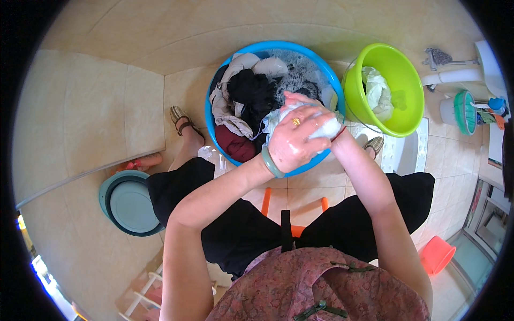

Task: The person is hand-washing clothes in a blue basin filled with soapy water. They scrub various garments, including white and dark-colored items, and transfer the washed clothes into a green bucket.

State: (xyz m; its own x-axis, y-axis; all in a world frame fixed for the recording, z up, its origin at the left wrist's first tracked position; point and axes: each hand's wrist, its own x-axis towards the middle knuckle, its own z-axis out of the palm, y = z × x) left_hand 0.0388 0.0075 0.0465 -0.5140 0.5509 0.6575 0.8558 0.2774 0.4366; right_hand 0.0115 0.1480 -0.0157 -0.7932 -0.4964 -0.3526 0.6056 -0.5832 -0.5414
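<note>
Over the near side of a blue tub (334, 80), both my hands are pressed together around a white, sudsy cloth (327, 127). My left hand (294, 140), with a gold ring and a pale green bangle at the wrist, lies on top with its fingers curled over the cloth. Beneath it, my right hand (297, 98) is mostly hidden; some fingers show at the far side, and a red string circles its wrist. A pale blue-white part of the cloth hangs towards the tub. Black clothes (250, 91), beige clothes (225, 101) and a maroon garment (234, 143) lie in foamy water.
Right of the tub stands a lime green bucket (409, 91) holding a white cloth (378, 96). A grey-green basin (131, 206) is at the left. Orange stool legs (266, 202) show between my knees. A coral bucket (437, 255) stands at the lower right.
</note>
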